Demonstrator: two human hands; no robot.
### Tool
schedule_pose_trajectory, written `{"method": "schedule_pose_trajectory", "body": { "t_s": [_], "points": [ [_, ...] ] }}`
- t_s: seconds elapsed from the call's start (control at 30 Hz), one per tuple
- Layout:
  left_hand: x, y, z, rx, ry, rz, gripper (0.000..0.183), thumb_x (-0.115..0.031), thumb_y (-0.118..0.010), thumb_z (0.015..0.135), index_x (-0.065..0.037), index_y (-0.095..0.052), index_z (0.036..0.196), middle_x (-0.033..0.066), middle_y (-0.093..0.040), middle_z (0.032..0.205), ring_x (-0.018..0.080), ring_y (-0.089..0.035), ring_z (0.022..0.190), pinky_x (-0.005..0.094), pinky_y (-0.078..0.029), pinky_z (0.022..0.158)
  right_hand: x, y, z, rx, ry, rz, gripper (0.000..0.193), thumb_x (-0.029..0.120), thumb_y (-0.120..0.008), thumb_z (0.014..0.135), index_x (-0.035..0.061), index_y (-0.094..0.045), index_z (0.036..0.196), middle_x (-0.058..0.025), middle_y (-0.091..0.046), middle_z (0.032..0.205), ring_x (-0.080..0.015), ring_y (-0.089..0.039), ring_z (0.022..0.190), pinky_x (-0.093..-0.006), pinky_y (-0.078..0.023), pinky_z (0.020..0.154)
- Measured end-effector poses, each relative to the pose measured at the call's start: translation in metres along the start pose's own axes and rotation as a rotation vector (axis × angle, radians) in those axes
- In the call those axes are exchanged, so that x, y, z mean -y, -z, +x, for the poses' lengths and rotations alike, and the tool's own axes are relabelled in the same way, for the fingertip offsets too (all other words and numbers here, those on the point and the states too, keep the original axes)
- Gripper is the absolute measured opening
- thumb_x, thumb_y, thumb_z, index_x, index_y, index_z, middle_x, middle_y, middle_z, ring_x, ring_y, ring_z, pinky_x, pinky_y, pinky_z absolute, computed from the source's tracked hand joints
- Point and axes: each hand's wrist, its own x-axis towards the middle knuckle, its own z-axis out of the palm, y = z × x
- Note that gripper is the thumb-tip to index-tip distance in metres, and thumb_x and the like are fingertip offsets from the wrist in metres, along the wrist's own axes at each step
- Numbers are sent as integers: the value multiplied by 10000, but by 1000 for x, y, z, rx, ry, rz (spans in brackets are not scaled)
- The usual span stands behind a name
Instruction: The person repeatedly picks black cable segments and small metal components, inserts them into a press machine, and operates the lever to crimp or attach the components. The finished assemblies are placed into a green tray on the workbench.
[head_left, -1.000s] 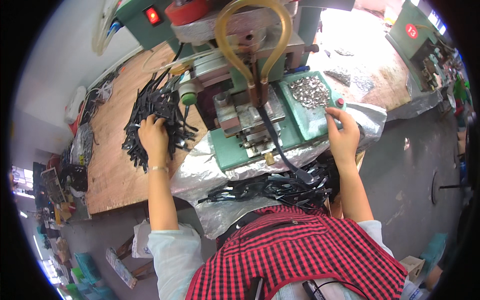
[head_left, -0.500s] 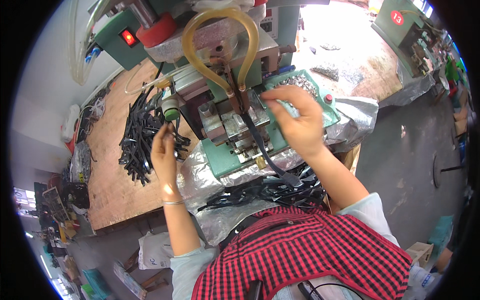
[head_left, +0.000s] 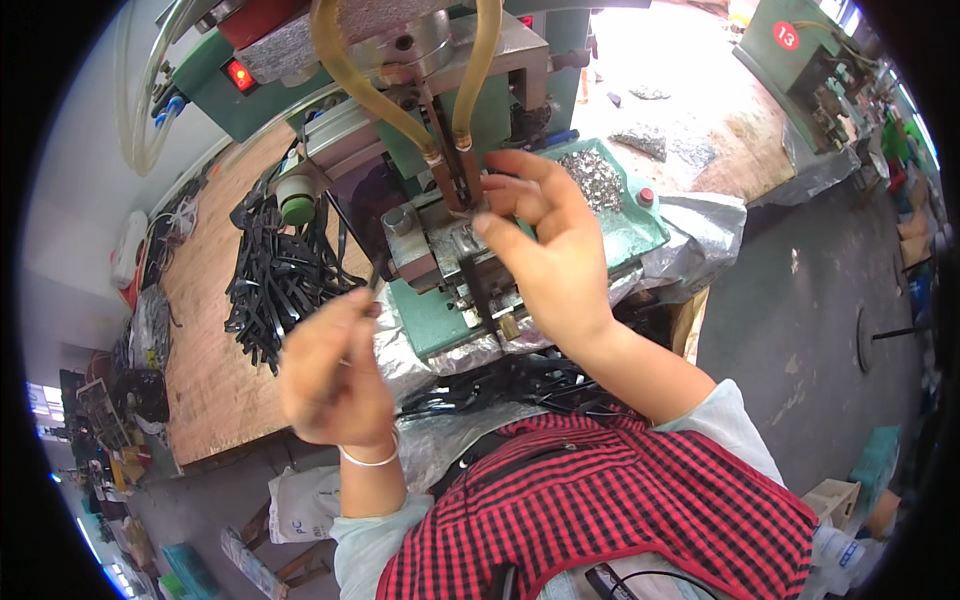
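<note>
My left hand (head_left: 340, 375), blurred by motion, is closed at the fingertips beside the machine's left front. A dark sliver of a black strap (head_left: 376, 273) shows just above its finger and thumb. My right hand (head_left: 550, 245) reaches to the copper-coloured jaws (head_left: 458, 180) of the green bench machine. Its thumb and forefinger come together by the jaw tips, the other fingers raised; what lies between them is too small to make out. Below the metal fixture (head_left: 465, 240), another black strap (head_left: 478, 295) hangs down the machine's front, smeared by motion.
Left of the machine lies a heap of black straps (head_left: 270, 280) on the wooden bench (head_left: 205, 350). More straps (head_left: 500, 385) lie on silver sheeting in front of me. A green tray (head_left: 640, 225) of small metal parts stands to the right. Yellow hoses (head_left: 475, 75) loop above the jaws.
My left hand has drawn back from the strap heap toward me. My right hand has moved left to the jaws. The strap in the fixture has dropped away from the jaws. The view has shifted slightly.
</note>
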Motion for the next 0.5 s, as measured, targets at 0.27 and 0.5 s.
{"method": "schedule_pose_trajectory", "body": {
  "t_s": [0.27,0.5],
  "points": [
    [-2,-60,-7,309,-379,131,199,-81,-884,774,-84,-751,922,124,-776,1005,118,-577,543,257,-377,469,-11,86,30,-7,-20,-495,518,26,-727,893,90,-631,1398,-97,-703,1268,-200,-636,1223,-372,-491,1066],
    [4,-63,-13,328,-411,116,194,-82,-888,767,-90,-744,898,120,-781,1001,98,-586,547,245,-379,465,-52,157,15,-204,200,-974,174,62,-727,853,52,-754,1024,-122,-756,1099,-309,-700,1042,-394,-516,982]
  ]
}}
